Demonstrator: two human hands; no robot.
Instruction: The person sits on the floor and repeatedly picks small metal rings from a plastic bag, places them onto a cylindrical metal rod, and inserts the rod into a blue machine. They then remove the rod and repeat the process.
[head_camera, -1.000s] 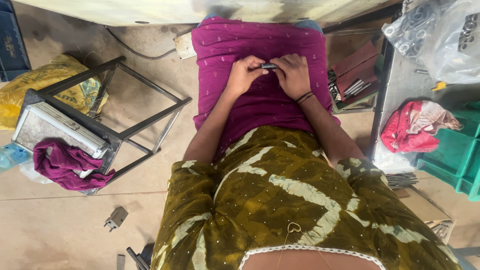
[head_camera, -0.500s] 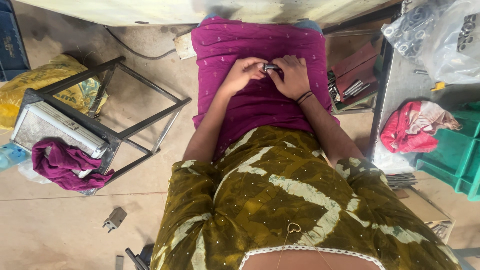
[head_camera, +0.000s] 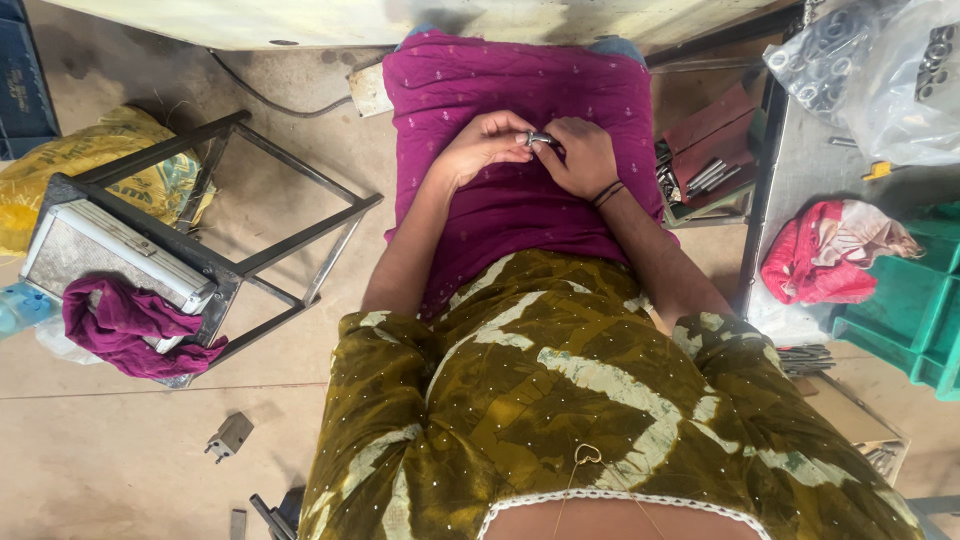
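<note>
One small dark metal part (head_camera: 540, 139) sits upper centre of the frame, over the magenta cloth-covered lap (head_camera: 520, 200); its long axis runs roughly left-right. Both hands pinch it: the left hand (head_camera: 487, 143) curls closed from the left, the right hand (head_camera: 580, 155) from the right, fingertips meeting, forearms bent inward.

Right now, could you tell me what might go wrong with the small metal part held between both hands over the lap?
The small metal part is pinched only at the fingertips of the left hand and right hand, so it might slip. It may then roll off the purple cloth onto the floor, where loose hardware such as the metal piece already lies.
</note>
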